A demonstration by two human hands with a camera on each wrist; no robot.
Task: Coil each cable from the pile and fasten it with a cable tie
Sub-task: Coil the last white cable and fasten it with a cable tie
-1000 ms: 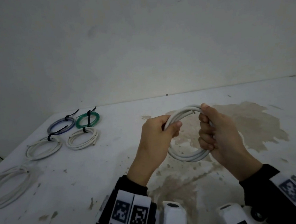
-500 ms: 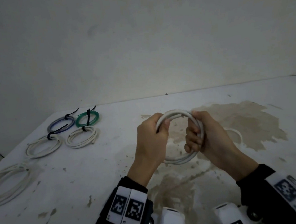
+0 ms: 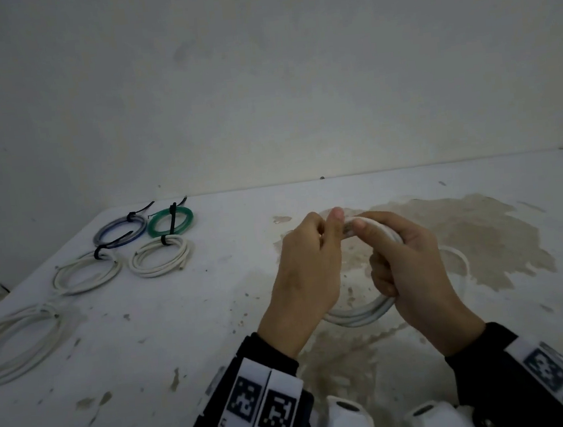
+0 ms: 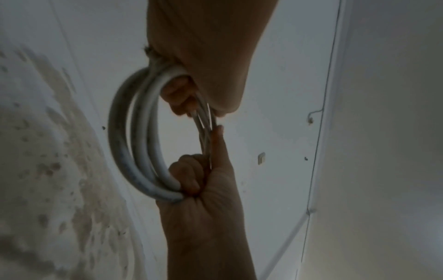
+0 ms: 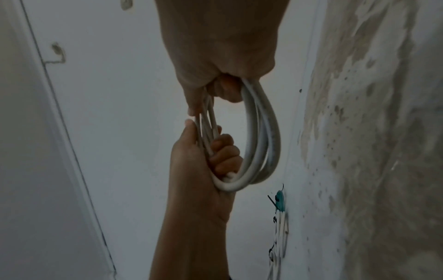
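White cable coil held above the stained table, left hand and right hand both clenched around it, tied coils far left of it.

held cable coil: white, faint grey smudges
tied coils: one green, one blue-grey, two white
cable ties: black
table: white, brown stain
wrist tags: black-and-white squares, possibly codes
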